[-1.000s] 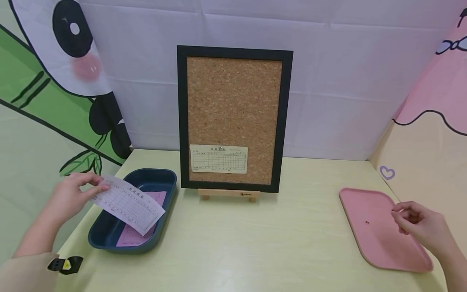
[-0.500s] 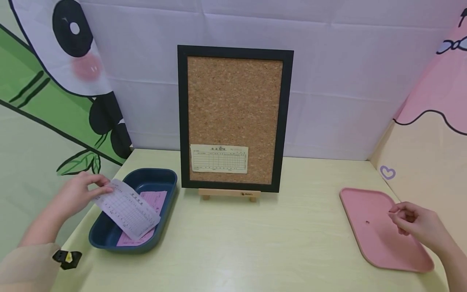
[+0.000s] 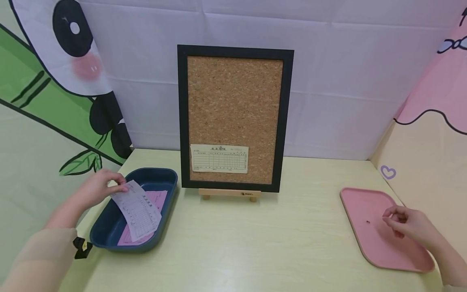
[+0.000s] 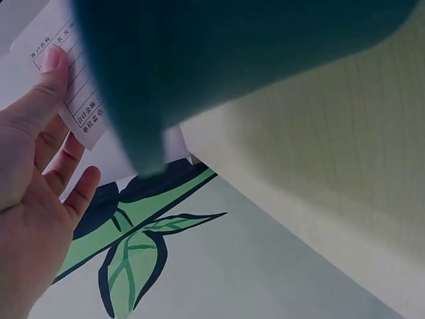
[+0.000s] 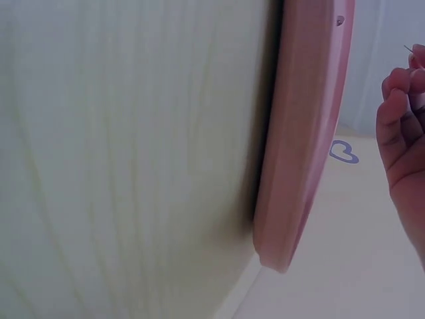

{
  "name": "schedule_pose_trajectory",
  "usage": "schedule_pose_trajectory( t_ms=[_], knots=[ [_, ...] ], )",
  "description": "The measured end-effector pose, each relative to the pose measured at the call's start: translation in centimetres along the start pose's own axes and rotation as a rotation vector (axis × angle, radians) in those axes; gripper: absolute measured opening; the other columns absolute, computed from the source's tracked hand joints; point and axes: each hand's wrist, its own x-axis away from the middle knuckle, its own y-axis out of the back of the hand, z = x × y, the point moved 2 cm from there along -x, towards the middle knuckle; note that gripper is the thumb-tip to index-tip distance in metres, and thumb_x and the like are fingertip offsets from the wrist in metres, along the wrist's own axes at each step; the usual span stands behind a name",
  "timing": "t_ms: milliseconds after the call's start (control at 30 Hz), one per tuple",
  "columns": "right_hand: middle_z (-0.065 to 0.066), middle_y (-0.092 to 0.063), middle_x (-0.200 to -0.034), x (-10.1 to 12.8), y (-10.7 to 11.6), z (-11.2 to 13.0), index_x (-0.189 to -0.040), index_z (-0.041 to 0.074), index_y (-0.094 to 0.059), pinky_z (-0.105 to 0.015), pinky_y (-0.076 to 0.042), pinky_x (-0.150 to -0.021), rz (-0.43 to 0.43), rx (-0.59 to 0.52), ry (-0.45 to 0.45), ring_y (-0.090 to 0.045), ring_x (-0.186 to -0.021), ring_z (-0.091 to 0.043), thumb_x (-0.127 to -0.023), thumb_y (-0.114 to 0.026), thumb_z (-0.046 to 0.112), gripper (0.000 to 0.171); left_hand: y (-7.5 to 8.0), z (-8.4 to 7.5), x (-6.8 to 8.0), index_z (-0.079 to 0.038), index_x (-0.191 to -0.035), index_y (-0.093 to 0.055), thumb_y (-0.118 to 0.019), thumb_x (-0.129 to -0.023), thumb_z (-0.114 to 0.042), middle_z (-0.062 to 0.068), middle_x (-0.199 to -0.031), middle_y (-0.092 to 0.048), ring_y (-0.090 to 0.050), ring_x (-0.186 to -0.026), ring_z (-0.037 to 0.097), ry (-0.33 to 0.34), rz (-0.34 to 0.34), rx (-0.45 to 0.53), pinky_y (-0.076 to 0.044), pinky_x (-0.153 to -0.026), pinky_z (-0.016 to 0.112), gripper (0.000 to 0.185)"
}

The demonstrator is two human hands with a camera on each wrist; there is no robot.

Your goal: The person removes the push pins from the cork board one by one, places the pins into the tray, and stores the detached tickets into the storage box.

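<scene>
- The left hand [image 3: 96,187] pinches a white slip [image 3: 138,211] by its top corner, at about 9 o'clock from the cork board [image 3: 234,117].
- The slip hangs over the dark blue tray [image 3: 166,178], its long axis running down toward 5 o'clock, above a pink sheet [image 3: 159,197].
- The right hand [image 3: 408,223], fingers curled together, appears to pinch a thin pin [image 5: 408,50] over the pink tray [image 3: 355,198]; a small dark speck [image 3: 367,222] lies at its 9 o'clock.
- The left hand is nearer the board.
- Since a second ago, the slip has swung steeper and moved toward the board; the right hand drifted slightly left.
</scene>
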Motion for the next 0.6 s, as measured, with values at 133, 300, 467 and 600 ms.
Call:
schedule_pose_trajectory(
  t_ms=[133,300,467,600],
  knots=[
    [-0.002,-0.052,-0.055,-0.3,-0.1,-0.3,-0.098,-0.003,-0.056,-0.025,-0.040,-0.048,0.034,0.029,-0.016,-0.048,-0.047,-0.012,-0.090,-0.062,0.008,0.015,-0.4,0.1,-0.7,-0.021,-0.071,-0.064,-0.081,-0.071,-0.016,-0.013,-0.072,-0.059,-0.046,-0.069,0.005,-0.017,0.037,0.007,-0.041,-0.064,0.027,0.018],
    [0.001,-0.052,-0.056,-0.7,-0.4,-0.9,-0.097,-0.002,-0.058,-0.024,-0.041,-0.048,0.071,0.062,-0.024,-0.049,-0.047,-0.009,-0.088,-0.065,0.008,0.015,-0.8,-0.3,-1.6,-0.020,-0.072,-0.065,-0.080,-0.072,-0.017,-0.011,-0.073,-0.059,-0.048,-0.073,0.014,0.014,0.159,-0.002,-0.041,-0.068,0.032,0.016],
    [0.005,-0.052,-0.057,-1.0,-0.5,-2.0,-0.092,0.001,-0.060,-0.024,-0.042,-0.048,0.094,0.100,-0.015,-0.049,-0.048,-0.006,-0.086,-0.067,0.010,0.013,-1.0,-0.9,-2.7,-0.021,-0.070,-0.062,-0.081,-0.071,-0.020,-0.011,-0.071,-0.055,-0.046,-0.076,0.018,0.009,0.249,-0.050,-0.035,-0.067,0.032,0.019],
    [0.006,-0.054,-0.060,-1.1,-0.6,-2.5,-0.092,0.001,-0.061,-0.023,-0.043,-0.050,0.139,0.124,-0.035,-0.050,-0.050,-0.004,-0.087,-0.067,0.015,0.016,-1.1,-1.3,-3.5,-0.024,-0.068,-0.060,-0.081,-0.070,-0.023,-0.013,-0.070,-0.052,-0.043,-0.076,0.015,-0.039,0.280,-0.093,-0.034,-0.065,0.030,0.021]
  ],
)
